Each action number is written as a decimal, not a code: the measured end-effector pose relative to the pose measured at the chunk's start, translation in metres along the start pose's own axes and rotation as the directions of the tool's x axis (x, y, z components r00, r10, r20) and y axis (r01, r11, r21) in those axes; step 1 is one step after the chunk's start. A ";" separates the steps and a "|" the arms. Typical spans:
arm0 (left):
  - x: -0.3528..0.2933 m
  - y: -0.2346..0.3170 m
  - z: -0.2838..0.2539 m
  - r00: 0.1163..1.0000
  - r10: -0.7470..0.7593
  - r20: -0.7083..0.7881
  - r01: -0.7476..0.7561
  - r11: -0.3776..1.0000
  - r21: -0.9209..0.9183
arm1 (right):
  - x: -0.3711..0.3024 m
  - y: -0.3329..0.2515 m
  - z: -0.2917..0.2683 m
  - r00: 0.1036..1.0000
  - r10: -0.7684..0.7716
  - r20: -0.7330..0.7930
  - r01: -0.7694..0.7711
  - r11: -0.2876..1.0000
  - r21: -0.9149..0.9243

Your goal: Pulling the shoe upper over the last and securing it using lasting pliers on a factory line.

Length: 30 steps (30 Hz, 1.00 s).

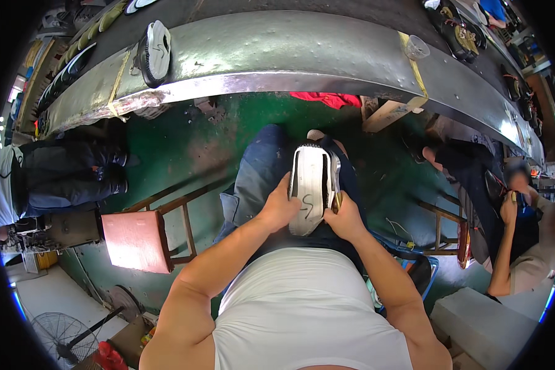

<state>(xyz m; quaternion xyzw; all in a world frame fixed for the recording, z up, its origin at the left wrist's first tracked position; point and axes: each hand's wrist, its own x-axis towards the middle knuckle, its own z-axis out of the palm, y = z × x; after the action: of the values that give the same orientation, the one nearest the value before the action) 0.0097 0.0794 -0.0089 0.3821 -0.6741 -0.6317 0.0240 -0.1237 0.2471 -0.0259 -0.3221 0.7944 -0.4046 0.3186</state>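
Observation:
A shoe [312, 185] lies over my lap with its pale bottom facing up. A dark handwritten mark shows near its heel end, and a dark, stitched-looking edge runs round its far end. My left hand [279, 208] is closed on the shoe's left side, thumb resting on the pale bottom. On the other side, my right hand [349, 219] is closed at the near right edge. Between its fingers is a slim brass-coloured tool [337, 200], upright against the shoe's side; its kind is too small to tell.
Ahead runs a metal-edged bench [259, 52], bearing another pale-bottomed shoe [158, 52], a transparent plastic cup [417, 48] and dark shoes [459, 34]. A pink-seated stool [139, 240] stands left, a fan [61, 336] lower left. People sit or stand on both sides; a co-worker's hand [509, 208] is right.

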 end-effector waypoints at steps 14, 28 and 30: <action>-0.008 -0.029 0.022 0.949 0.016 0.316 -0.011 1.000 -0.017 | -0.048 -0.049 -0.104 0.935 -0.030 0.352 0.201 0.865 -0.459; 0.005 -0.027 0.044 0.978 -0.145 -0.148 0.080 0.924 -0.373 | -0.031 -0.055 -0.051 0.890 -0.009 0.456 0.245 0.853 -0.461; 0.007 -0.029 0.044 0.972 -0.077 -0.220 0.072 0.997 -0.032 | -0.035 -0.051 -0.052 0.889 0.019 0.458 0.228 0.848 -0.478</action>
<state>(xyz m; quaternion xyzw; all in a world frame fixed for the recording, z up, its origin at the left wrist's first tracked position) -0.0036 0.1149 -0.0464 0.4746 -0.6449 -0.5937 0.0798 -0.1302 0.2737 0.0502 -0.5237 0.7599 -0.1073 0.3698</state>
